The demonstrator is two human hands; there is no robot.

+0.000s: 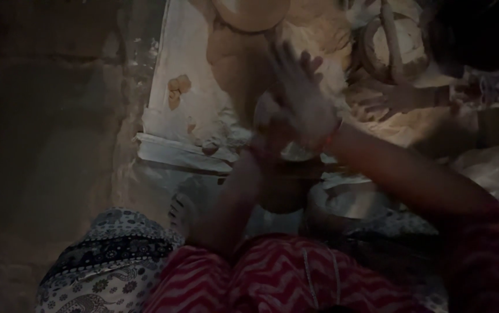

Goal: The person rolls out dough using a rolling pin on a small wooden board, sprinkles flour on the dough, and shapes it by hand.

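Fingers [296, 66] of the right hand [298, 101] spread flat and dusty-pale, pressed over the left hand [267, 130], with something pale squeezed between the palms.

Whatever lies between the two palms is mostly hidden; only a pale sliver [264, 110] shows at the left edge, so I cannot tell what it is or how the left fingers are curled. Just below the hands stands a dark round cup-like vessel [281, 191], its contents too dim to make out, and beside it a shallow round metal bowl [351, 200] that looks pale inside. Small tan dough lumps [178, 90] lie on a white floured board [174, 116] to the left. Farther up right, another person's hand [394, 98] rests near a round woven basket [391, 49]. All sits on a dim earthen floor [58, 145].
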